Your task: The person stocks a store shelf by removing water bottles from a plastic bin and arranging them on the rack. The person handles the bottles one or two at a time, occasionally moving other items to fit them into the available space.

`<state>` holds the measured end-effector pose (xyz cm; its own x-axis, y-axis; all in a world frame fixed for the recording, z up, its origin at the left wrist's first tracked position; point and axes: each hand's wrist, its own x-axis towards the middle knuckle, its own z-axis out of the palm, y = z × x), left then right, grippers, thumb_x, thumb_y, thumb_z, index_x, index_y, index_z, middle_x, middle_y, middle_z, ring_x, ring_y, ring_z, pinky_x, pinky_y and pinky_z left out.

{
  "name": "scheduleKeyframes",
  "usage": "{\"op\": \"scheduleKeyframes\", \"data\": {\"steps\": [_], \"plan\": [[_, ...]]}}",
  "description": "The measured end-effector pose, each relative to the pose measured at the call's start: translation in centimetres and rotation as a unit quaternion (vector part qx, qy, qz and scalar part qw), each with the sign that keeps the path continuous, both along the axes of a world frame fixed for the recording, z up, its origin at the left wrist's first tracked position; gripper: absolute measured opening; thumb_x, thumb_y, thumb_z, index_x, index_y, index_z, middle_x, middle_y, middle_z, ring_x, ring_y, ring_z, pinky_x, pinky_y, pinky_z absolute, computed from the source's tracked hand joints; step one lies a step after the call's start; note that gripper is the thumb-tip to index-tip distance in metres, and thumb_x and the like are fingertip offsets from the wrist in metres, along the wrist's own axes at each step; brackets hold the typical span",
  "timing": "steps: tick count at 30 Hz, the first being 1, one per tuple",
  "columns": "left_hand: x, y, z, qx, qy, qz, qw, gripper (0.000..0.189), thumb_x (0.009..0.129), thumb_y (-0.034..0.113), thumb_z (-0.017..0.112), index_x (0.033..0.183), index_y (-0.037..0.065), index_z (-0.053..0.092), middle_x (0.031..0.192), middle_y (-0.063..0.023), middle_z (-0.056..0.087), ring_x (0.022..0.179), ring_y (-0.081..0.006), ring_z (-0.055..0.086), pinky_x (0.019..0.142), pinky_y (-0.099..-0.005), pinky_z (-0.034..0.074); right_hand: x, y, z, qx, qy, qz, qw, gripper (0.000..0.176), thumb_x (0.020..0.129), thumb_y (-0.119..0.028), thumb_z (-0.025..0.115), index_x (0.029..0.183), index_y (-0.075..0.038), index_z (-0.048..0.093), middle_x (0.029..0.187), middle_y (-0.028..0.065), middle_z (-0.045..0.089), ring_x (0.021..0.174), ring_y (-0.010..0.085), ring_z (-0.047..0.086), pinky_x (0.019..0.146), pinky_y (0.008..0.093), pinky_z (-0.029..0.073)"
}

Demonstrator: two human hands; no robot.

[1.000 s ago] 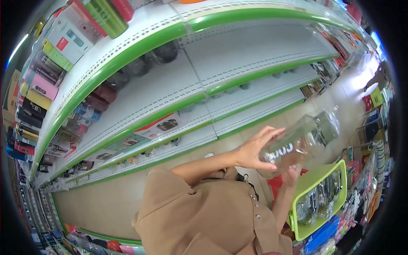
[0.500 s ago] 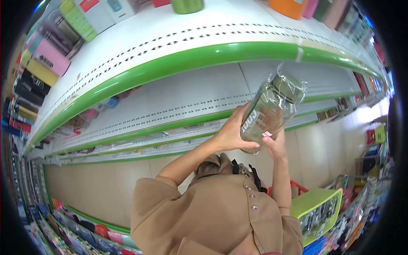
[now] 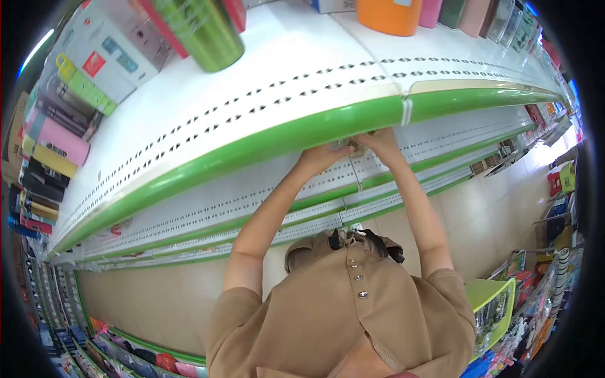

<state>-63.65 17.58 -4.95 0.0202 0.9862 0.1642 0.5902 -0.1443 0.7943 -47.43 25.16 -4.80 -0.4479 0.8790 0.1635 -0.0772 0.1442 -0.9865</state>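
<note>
Both hands reach in under the green front edge of the upper shelf (image 3: 277, 140). Between them a small part of a clear greenish water bottle (image 3: 359, 151) in plastic wrap shows; the shelf hides most of it. My left hand (image 3: 322, 156) is closed on the bottle's left side, its thumb toward me. My right hand (image 3: 382, 146) curls around the right side, with its fingertips partly out of sight. The lower shelf (image 3: 277, 195), white with rows of dark holes, lies beneath the hands.
On the upper shelf stand a green tumbler (image 3: 217, 38), an orange container (image 3: 387, 14), a white box (image 3: 104, 53) and a pink bottle (image 3: 63, 140). A lime-green basket (image 3: 504, 315) is at my right side. Packed goods line the aisle behind.
The bottle has gone from in front of the shelves to beneath the upper shelf, both hands moving forward with it. My view has shifted, showing more of the upper shelf.
</note>
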Motion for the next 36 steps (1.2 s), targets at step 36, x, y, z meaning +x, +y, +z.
{"op": "scheduleKeyframes", "data": {"steps": [36], "plan": [[-0.2,2.0,-6.8,-0.11,-0.109,0.073,0.985,0.056,0.077,0.017,0.062,0.125,0.001,0.037,0.126,-0.0138,0.042,0.114,-0.0242,0.043,0.091,-0.0322,0.039,0.8,6.7,-8.9,0.273,-0.139,-0.139,0.942,0.073,0.065,-0.023,0.07,0.124,0.001,0.032,0.116,0.0182,0.046,0.098,0.0272,0.05,0.084,0.0351,0.041]]}}
